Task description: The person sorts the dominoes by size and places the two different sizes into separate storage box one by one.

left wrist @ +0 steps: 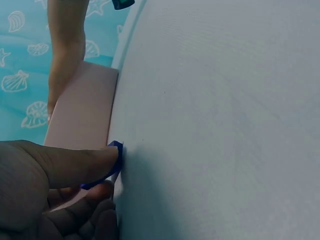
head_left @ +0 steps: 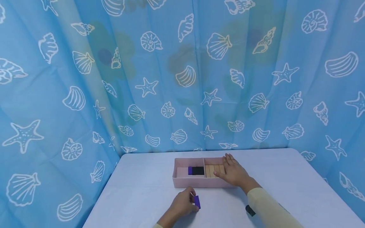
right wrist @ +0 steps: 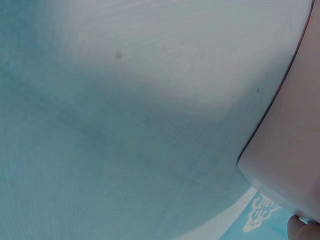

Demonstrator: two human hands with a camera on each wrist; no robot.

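My left hand (head_left: pixel 182 202) pinches a small purple block (head_left: pixel 197 202) between thumb and fingertips, just above the table in front of a pink box (head_left: pixel 194 182). The left wrist view shows the thumb pressed on this purple piece (left wrist: pixel 119 159). My right hand (head_left: pixel 235 172) lies over the right end of the box, fingers straight, covering part of the wooden blocks (head_left: pixel 212 171) in its right compartment. Black blocks (head_left: pixel 198 170) and another purple block (head_left: pixel 189 170) sit in the left compartment, against the divider. In the right wrist view, only a bit of the right hand (right wrist: pixel 302 231) shows beside the box.
A white-covered table (head_left: pixel 142 190) carries the box. A dark cylindrical object (head_left: pixel 250 210) is by the right forearm, perhaps attached to the wrist. Behind the table hangs a blue curtain (head_left: pixel 171 126) printed with white shells and starfish.
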